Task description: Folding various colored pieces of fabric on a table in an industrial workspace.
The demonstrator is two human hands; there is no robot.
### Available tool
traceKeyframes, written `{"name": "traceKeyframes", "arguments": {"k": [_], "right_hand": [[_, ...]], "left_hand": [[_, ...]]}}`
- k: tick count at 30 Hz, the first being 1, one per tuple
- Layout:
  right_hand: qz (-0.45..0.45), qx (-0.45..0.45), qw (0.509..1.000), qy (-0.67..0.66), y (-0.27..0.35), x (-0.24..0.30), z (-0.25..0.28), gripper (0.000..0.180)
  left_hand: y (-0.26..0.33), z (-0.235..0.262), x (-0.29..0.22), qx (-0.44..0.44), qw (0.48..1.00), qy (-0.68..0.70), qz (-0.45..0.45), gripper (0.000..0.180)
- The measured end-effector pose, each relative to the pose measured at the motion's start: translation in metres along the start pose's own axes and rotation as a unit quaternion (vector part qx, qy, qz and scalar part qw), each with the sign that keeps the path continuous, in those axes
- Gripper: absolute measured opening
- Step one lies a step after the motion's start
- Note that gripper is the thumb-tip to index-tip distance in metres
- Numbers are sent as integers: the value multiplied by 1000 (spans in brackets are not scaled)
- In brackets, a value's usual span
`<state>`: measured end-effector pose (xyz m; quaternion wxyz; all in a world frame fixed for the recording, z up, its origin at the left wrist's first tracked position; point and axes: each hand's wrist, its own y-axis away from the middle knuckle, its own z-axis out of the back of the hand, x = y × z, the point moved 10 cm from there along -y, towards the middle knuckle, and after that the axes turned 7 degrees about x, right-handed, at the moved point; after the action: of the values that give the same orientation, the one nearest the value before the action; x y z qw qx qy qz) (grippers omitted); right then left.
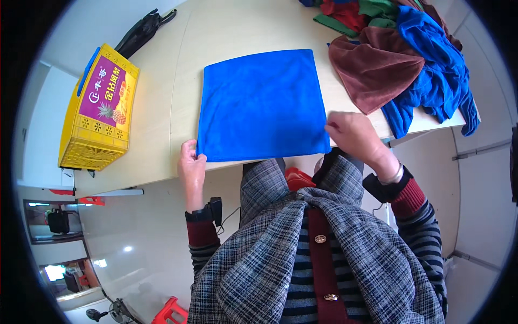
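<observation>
The person's plaid jacket (259, 259), worn open over a striped top with a dark red button band, filled the lower middle of the frame, closest to the lens. Just above it, the left hand (192, 164) sat at the lower left corner of a blue cloth (263, 105), its fingers (189, 149) curled closed on the cloth's near edge, thumb on top. A small black device was strapped at that wrist. The right hand (353, 135) rested at the cloth's lower right corner, palm down, fingers (333, 127) bent and touching the edge there; whether they actually pinched the fabric could not be told. A bracelet and a black strap showed at that wrist.

The blue cloth lay flat and square in the centre of the frame, spread on the pale worktop (162, 108) with its near edge along the worktop's front edge.

In the upper right, well clear of the hands, lay a heap of cloths (410, 48): a brown one nearest the spread cloth, a crumpled blue one hanging over the worktop's edge, red and green ones behind. At the left of the frame stood a yellow plastic crate (97, 113) with a purple fruit label on it, and behind it, top left, lay a black folded umbrella (141, 31).
</observation>
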<state>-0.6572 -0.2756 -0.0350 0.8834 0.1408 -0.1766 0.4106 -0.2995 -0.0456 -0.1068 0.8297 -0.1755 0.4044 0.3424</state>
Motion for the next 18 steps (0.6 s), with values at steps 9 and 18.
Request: {"name": "traceKeyframes", "arguments": {"k": [9,18], "right_hand": [[192,68,978,35,-32,80,-43,16],[280,76,953,85,-140,132,-40,43]], "left_hand": [[-50,23,11,17,998,-54,12,45],[21,-27,-113,-56,909,-272,-310,41]]}}
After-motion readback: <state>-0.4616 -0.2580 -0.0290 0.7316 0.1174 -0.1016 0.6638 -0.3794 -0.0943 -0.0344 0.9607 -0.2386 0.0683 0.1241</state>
